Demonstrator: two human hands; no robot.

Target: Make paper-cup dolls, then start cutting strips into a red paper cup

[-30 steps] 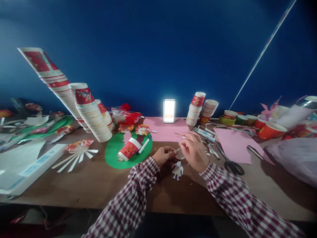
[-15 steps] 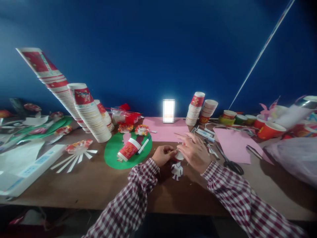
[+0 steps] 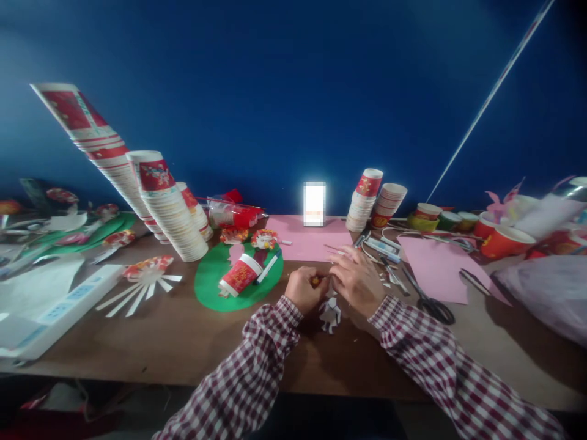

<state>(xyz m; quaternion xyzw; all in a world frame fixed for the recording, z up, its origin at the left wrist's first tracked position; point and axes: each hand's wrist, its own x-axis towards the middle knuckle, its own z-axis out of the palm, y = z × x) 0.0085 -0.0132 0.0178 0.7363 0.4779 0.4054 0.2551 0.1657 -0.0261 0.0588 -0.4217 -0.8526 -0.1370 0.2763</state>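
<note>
My left hand [image 3: 306,289] is closed, thumb and fingers pinching a small red-and-yellow piece [image 3: 316,280] mostly hidden by the fingers. Against it works my right hand [image 3: 359,280], its fingertips bent together at the same spot; what they grip is hidden. A thin stick-like thing [image 3: 335,249] shows by the right fingers, and I cannot tell whether it is held. Just below both hands, a white paper cut-out figure with dark outlines [image 3: 330,315] lies on the brown table [image 3: 321,370].
Left of my hands, a red paper cup [image 3: 239,275] and a marker [image 3: 268,269] lie on a green paper disc [image 3: 208,293]. Stacked cups [image 3: 169,214] stand at the left, others [image 3: 364,201] behind. Black scissors [image 3: 433,308] and pink paper [image 3: 435,269] lie right.
My left hand has turned and closed more, and my right fingers have curled in. The white round piece between them no longer shows; a red-and-yellow bit does. The view shifts slightly.
</note>
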